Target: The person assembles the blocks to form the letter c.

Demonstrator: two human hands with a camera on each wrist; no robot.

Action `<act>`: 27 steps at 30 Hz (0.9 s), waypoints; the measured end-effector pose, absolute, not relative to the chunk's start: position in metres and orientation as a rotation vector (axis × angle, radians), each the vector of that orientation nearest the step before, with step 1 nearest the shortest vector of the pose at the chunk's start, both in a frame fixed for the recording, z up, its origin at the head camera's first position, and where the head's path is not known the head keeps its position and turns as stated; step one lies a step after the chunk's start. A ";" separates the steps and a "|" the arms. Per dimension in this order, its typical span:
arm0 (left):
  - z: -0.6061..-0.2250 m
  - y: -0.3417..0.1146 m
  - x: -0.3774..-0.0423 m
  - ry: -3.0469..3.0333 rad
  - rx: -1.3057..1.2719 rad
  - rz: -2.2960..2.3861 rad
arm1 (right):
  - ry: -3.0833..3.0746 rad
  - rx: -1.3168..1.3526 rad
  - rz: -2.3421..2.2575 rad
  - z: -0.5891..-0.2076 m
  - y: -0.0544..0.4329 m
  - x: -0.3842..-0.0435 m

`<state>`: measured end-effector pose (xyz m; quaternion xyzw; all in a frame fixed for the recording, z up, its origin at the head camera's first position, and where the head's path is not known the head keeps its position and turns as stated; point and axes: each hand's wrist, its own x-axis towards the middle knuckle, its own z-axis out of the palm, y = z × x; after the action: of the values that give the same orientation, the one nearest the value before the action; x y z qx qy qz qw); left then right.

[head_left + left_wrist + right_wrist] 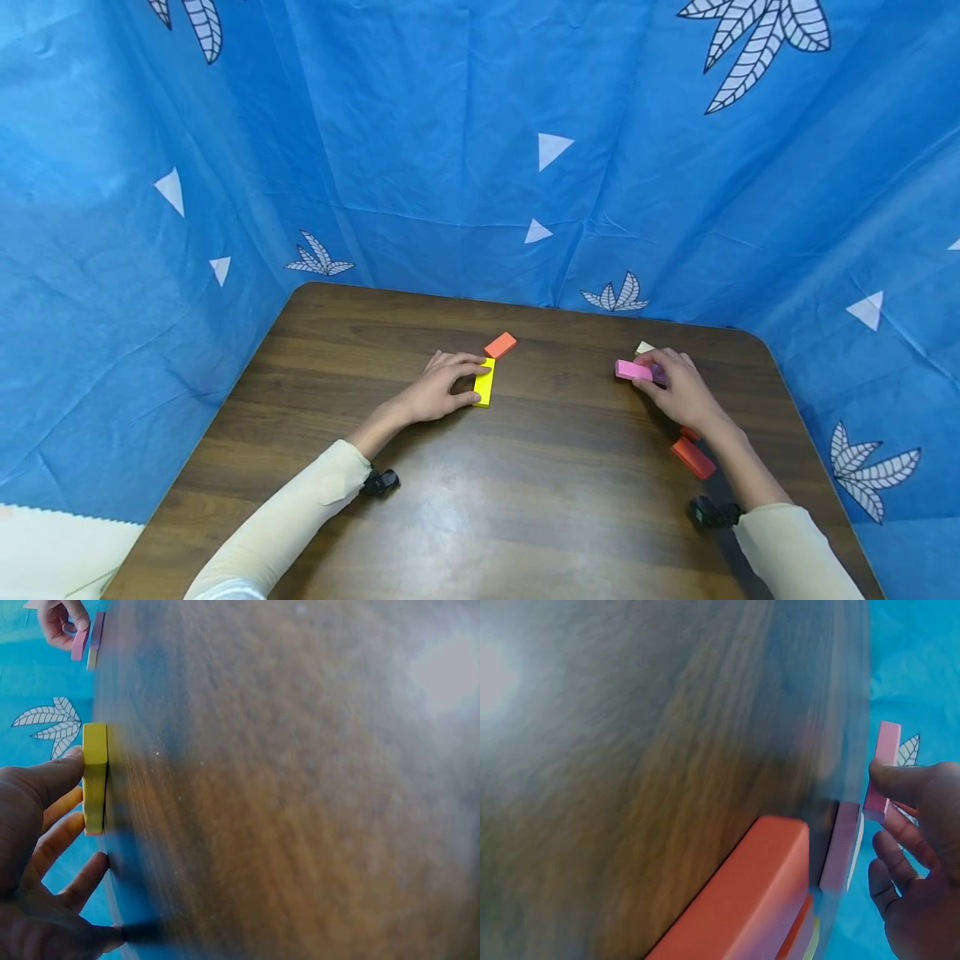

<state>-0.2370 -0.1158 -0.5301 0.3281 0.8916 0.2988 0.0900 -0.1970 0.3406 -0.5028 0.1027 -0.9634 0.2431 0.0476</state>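
Observation:
On the table's far middle lies a flat yellow block [483,385]. The fingertips of my left hand [438,389] touch its upper face, the thumb near one end and the forefinger toward the other; the left wrist view shows the yellow block [94,776] down on the wood. At the far right my right hand [678,387] pinches a pink block [632,370] between thumb and fingers. In the right wrist view that pink block [887,742] is raised above the table, near a purple block [840,846] partly hidden by the hand in the head view.
An orange block [500,344] lies just beyond the yellow one. A cream block [644,347] sits behind my right hand. Beneath the right forearm are a red block [693,458] and an orange-red one [690,433]. Blue patterned cloth [465,167] hangs around the wooden table [450,517].

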 end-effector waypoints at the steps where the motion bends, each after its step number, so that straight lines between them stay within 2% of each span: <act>1: -0.530 -0.116 -0.237 2.651 0.976 0.888 | -2.937 0.317 0.747 -0.503 0.339 -0.198; 27: -0.530 -0.115 -0.235 2.668 0.969 0.889 | -2.860 0.452 0.857 -0.517 0.304 -0.231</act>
<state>-0.2353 -0.1149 -0.5305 0.3246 0.8938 0.2978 0.0835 -0.2314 0.3039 -0.5174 0.1494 -0.9454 0.2833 0.0608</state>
